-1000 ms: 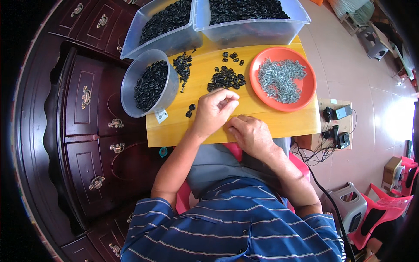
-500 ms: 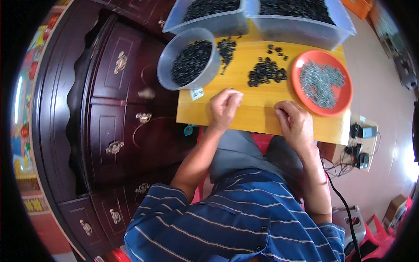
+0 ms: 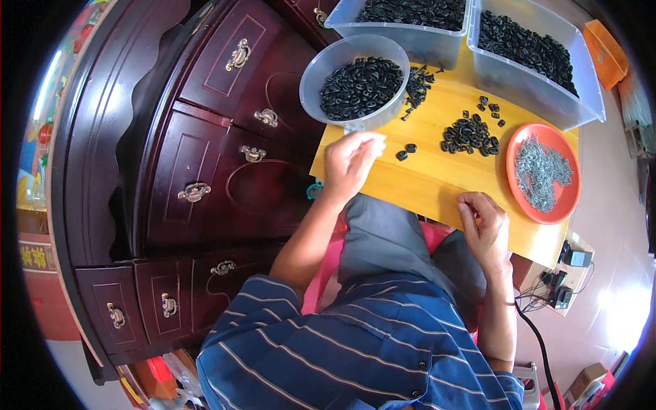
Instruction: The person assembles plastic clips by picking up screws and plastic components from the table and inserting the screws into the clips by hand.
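My left hand (image 3: 352,162) hovers over the table's near left corner, just in front of a clear tub (image 3: 316,115) of small black oval parts. Its fingers are bent together towards the thumb, and anything between them is hidden. Two loose black parts (image 3: 406,152) lie just right of its fingertips. At the table's near edge, my right hand (image 3: 486,222) is curled with thumb and forefinger close together; what it holds, if anything, cannot be made out. A pile of black ring-like parts (image 3: 470,134) lies beyond it. To its right, an orange-red plate (image 3: 572,198) holds silver screws (image 3: 542,171).
Two clear bins (image 3: 547,85) full of black parts stand at the back of the yellow table (image 3: 424,181). Dark screws (image 3: 418,87) lie beside the tub. A dark wooden cabinet (image 3: 232,191) stands close on the left. Plugs and cables (image 3: 557,287) are at the right.
My view has swung, so the table appears further right and lower. My left hand has moved nearer the tub, and two loose black parts now show beside it. My right hand stays curled at the edge.
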Available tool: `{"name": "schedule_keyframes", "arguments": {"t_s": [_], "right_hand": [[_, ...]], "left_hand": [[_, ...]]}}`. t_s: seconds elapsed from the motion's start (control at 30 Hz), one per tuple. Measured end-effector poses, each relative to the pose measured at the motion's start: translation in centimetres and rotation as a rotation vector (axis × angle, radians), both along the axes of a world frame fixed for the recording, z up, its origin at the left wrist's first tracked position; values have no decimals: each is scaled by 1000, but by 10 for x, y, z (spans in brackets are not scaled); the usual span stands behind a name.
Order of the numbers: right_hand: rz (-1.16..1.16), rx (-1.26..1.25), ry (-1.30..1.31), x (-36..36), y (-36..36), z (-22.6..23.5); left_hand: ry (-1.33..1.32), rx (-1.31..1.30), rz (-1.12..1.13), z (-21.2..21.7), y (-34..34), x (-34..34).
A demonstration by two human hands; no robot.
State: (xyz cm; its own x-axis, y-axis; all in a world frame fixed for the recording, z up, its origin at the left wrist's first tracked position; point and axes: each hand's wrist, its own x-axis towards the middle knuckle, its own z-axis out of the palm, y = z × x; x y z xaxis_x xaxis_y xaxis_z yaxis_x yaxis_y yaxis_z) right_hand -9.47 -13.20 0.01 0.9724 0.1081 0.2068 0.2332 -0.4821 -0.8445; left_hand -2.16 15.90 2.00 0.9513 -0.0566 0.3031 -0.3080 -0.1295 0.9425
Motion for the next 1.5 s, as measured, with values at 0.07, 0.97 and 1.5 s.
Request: {"name": "schedule_keyframes", "arguments": {"t_s": [0.07,0.97,1.5], "right_hand": [[13,8,-5,-1,2,0],[86,-49,0,-5,10,3],[85,-53,-8,-8,11,1]], "left_hand": [[-204,623,146,-7,30,-15],[-223,936,318,-65,74,19],[-268,1072,225,-55,55,5]]}}
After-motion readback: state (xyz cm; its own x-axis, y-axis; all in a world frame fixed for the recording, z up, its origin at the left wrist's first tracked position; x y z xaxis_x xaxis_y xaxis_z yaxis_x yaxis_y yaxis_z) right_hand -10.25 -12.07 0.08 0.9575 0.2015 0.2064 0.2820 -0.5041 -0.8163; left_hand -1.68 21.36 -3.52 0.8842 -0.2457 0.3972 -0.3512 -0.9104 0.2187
